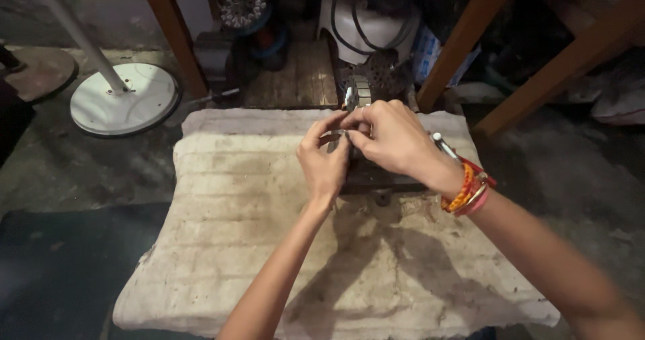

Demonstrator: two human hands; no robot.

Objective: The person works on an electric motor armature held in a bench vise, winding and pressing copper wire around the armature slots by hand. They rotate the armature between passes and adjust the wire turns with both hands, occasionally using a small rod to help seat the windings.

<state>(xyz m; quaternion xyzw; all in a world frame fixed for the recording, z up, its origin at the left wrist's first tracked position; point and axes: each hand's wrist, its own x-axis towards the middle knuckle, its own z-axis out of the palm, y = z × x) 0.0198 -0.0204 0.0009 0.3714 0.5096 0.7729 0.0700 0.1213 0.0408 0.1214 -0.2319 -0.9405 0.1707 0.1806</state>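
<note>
a repair workshop — fan stand base [124,98], motor parts [366,85], grimy floor [551,172].

Two bare arms coming up from the bottom of the frame, with no sleeves and no gloves. On the right wrist [468,189], right of the middle of the frame, a bunch of bands side by side: one of orange and yellow beads, one red, one pink, and a thin shiny one. Nothing worn on the left wrist [321,203], near the middle of the frame, and a thin ring on one finger of the right hand [392,140].
</note>
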